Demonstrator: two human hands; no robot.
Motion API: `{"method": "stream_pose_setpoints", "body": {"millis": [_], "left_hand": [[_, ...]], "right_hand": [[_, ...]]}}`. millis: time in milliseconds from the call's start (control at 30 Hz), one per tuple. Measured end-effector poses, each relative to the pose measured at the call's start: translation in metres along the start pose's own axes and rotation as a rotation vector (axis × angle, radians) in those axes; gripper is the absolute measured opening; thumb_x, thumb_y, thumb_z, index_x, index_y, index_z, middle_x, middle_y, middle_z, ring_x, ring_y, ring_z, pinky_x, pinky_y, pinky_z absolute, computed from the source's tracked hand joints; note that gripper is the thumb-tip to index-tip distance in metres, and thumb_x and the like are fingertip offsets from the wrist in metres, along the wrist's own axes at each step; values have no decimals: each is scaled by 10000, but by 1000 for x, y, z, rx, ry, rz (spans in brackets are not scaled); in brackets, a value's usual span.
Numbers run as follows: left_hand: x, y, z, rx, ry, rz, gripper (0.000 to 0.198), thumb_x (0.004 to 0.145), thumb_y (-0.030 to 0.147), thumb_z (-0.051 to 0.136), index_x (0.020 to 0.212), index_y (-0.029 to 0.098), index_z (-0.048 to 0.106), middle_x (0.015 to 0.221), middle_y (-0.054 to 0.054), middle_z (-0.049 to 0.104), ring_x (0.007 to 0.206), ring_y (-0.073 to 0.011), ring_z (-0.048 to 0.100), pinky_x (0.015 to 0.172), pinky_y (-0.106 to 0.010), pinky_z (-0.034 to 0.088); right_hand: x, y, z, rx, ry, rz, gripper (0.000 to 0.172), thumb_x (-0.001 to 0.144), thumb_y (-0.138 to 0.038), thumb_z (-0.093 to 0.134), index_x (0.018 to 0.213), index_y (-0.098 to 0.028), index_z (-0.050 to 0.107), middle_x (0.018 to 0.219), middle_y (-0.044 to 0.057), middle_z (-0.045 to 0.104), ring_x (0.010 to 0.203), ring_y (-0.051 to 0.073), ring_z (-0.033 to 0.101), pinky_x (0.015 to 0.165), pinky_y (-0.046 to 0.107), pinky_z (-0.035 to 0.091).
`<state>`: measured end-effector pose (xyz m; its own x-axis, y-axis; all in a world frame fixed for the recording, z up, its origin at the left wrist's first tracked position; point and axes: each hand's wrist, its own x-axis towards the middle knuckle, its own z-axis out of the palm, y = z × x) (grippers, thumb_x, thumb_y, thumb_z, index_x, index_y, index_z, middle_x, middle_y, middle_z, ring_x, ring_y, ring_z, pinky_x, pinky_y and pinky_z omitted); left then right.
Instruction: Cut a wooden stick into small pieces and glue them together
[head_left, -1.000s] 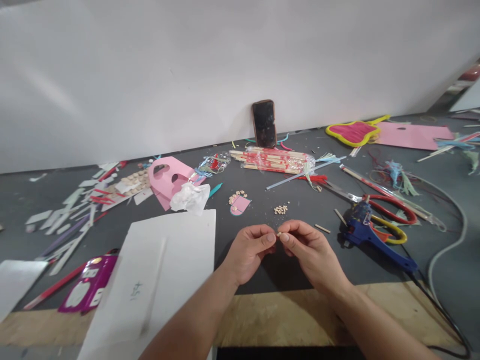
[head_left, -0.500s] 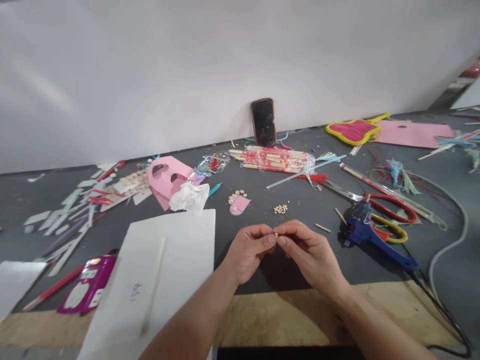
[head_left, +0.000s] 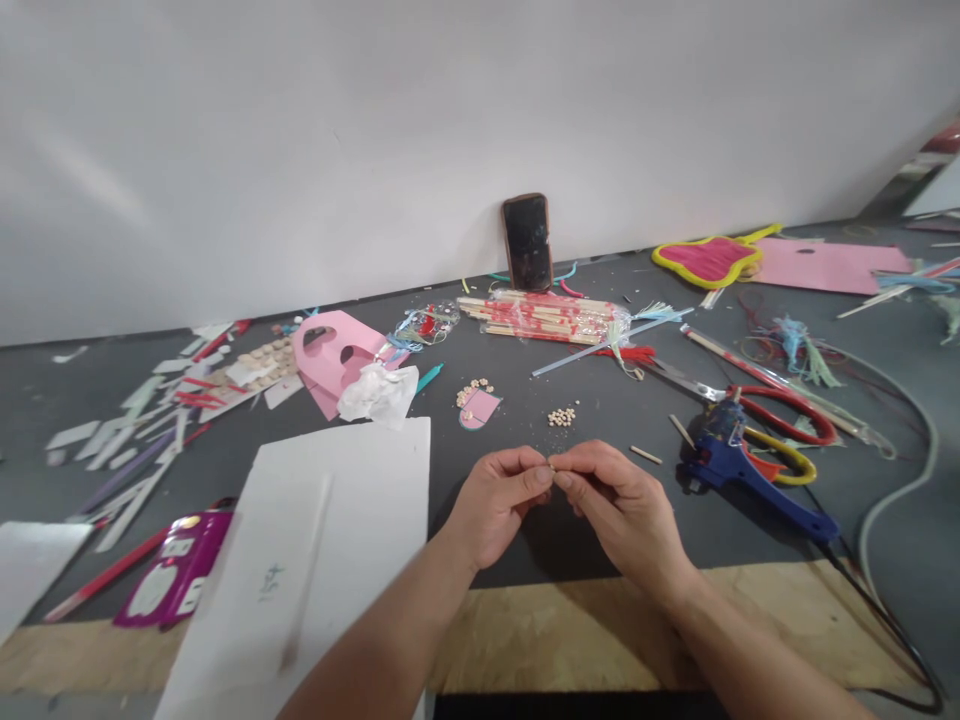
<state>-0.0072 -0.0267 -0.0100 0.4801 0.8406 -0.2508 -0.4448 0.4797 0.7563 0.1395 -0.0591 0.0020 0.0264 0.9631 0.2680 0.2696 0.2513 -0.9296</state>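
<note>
My left hand (head_left: 495, 505) and my right hand (head_left: 626, 505) meet at the fingertips above the dark tabletop. Both are closed in a pinch around one tiny pale wooden piece (head_left: 553, 467), mostly covered by the fingers. Just beyond them lies a small heap of cut wooden bits (head_left: 561, 416). To its left is a small pink cutout (head_left: 480, 407) with a light-blue edge, and little wooden rounds cluster along its upper side. A short wooden stick (head_left: 645, 455) rests to the right of my right hand.
On the right are a blue glue gun (head_left: 739, 470) with a cord and red-and-yellow-handled scissors (head_left: 787, 415). A phone (head_left: 527, 243) leans against the wall behind packaged wooden sticks (head_left: 551, 318). At left lie a white board (head_left: 375, 480), crumpled tissue (head_left: 379, 393) and a purple packet (head_left: 176, 570).
Both hands stay almost in place, still pinched together. The tiny wooden piece between the fingertips shows less than before. Nothing else on the table has visibly moved.
</note>
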Motion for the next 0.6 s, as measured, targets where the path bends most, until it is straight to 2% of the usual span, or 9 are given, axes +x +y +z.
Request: {"method": "stream_pose_setpoints", "body": {"millis": [233,433,600], "left_hand": [[0,-2,0,36,-7,29,164,709,258,767,649,135,675,626,15,527,620,-92,462,627,-255,337],[0,-2,-1,5,-19,10,200,699,297,779,652,126,686,606,14,524,607,-89,458,631,-254,345],[-1,0,0,8,4,-3,209,684,304,789,654,119,698,606,11,536,601,-81,460,621,-245,344]], "right_hand": [[-1,0,1,21,-27,31,105,867,-244,587,844,-232,689,730,3,609,526,92,521,480,218,447],[1,-3,1,53,5,34,103,867,-241,585,851,-229,686,758,9,615,520,89,519,473,217,453],[1,-2,0,5,-13,0,113,865,-239,585,872,-234,698,754,14,615,545,99,526,479,220,458]]}}
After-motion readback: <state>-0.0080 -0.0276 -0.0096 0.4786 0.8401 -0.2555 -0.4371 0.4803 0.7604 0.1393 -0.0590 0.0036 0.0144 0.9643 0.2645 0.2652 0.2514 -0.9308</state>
